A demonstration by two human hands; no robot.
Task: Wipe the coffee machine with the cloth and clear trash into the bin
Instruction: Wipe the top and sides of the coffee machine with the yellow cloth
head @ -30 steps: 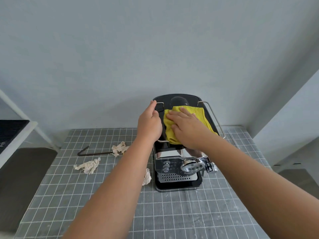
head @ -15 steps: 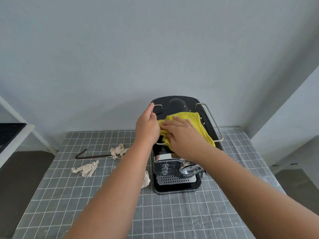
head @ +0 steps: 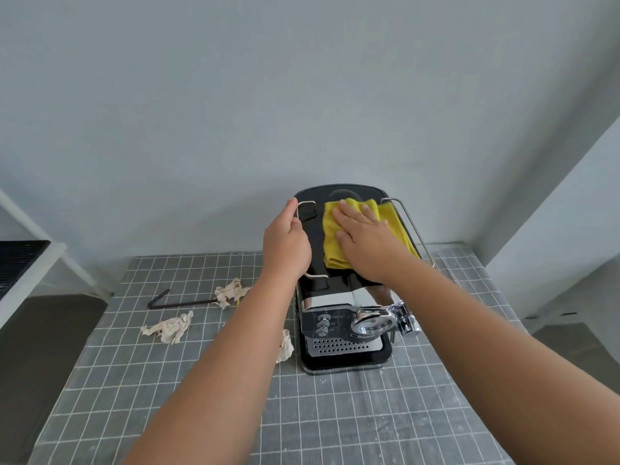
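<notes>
A black and chrome coffee machine [head: 339, 330] stands on the gridded table against the wall. On its glossy top lies a yellow cloth [head: 333, 243]. My right hand [head: 364, 245] presses flat on the cloth with straight fingers. My left hand [head: 287, 245] grips the machine's upper left edge at the wire rail. Three crumpled paper scraps lie on the table: one [head: 231, 292] by a bent rod, one [head: 169, 328] further left, one [head: 285, 345] beside the machine's base, partly behind my left forearm. No bin is in view.
A dark bent metal rod [head: 174, 302] lies left of the machine. The grey gridded tablecloth [head: 335, 414] covers the table. A white shelf edge with a black mat [head: 20, 263] stands at the far left. A white wall corner rises on the right.
My right hand has slid the yellow cloth from the machine top's front left toward the back. My left hand has stayed on the left rail.
</notes>
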